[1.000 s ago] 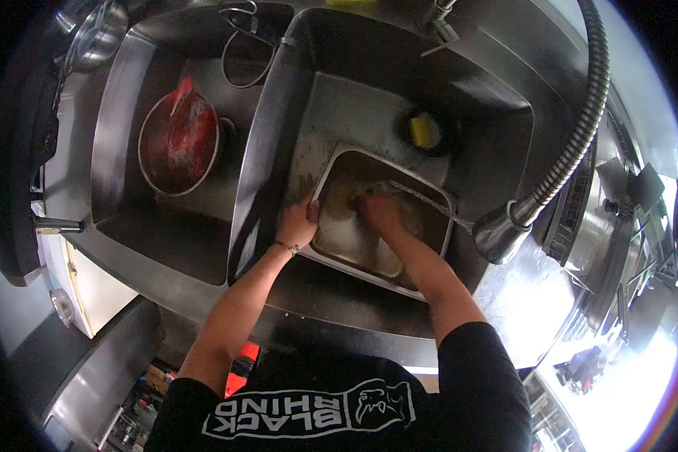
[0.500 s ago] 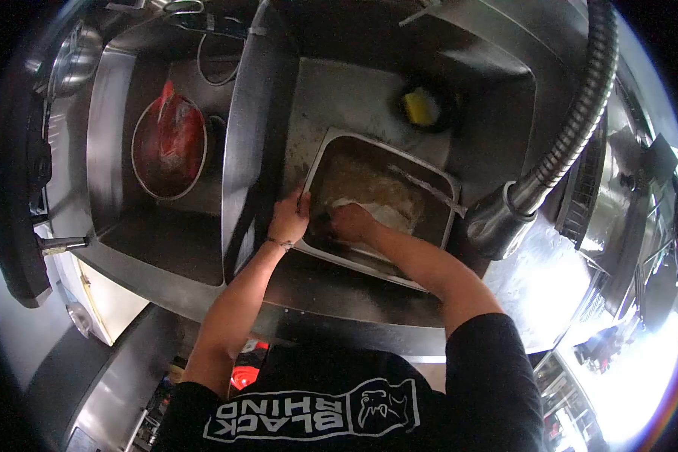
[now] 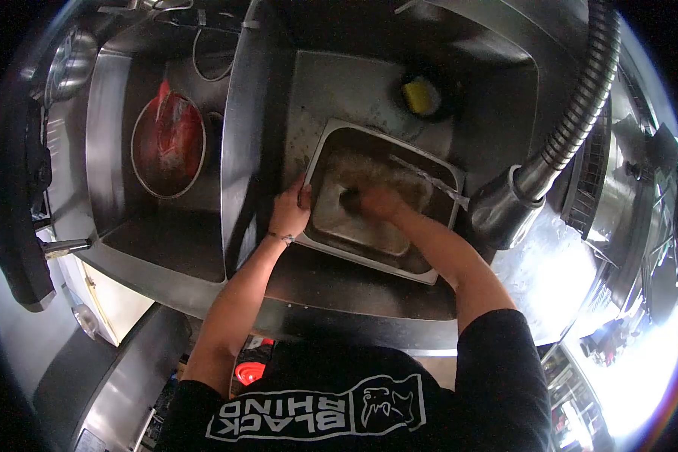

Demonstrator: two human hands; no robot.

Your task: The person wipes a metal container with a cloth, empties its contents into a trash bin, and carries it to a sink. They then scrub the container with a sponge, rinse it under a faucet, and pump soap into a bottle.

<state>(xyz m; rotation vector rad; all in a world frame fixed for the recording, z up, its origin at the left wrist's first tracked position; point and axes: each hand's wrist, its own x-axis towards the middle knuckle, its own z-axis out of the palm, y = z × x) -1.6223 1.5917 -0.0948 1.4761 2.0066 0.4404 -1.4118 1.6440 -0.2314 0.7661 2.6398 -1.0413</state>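
Observation:
A rectangular metal pan point(image 3: 339, 247) lies at a slant on the sink floor, its inside wet and brownish. My left hand point(image 3: 290, 211) is closed on the pan's left rim, thumb over the edge. Inside the pan, my right hand point(image 3: 378, 202) presses down near the middle, fingers curled and blurred. A small dark patch point(image 3: 350, 199) shows at its fingertips; what the hand holds is hidden. A thin pale strip, perhaps plastic or tape point(image 3: 429, 179), lies along the pan's far right side.
A yellow sponge point(image 3: 420, 98) sits in a dark round spot at the back of this sink. Across the divider point(image 3: 241, 151), the left basin holds a round container with red contents point(image 3: 177, 143). A flexible hose with a spray head point(image 3: 505, 207) hangs close to the pan's right corner.
My right hand has moved right and slightly up inside the pan. The whitish suds there have thinned, so more of the bottom shows. My left hand keeps its hold on the rim.

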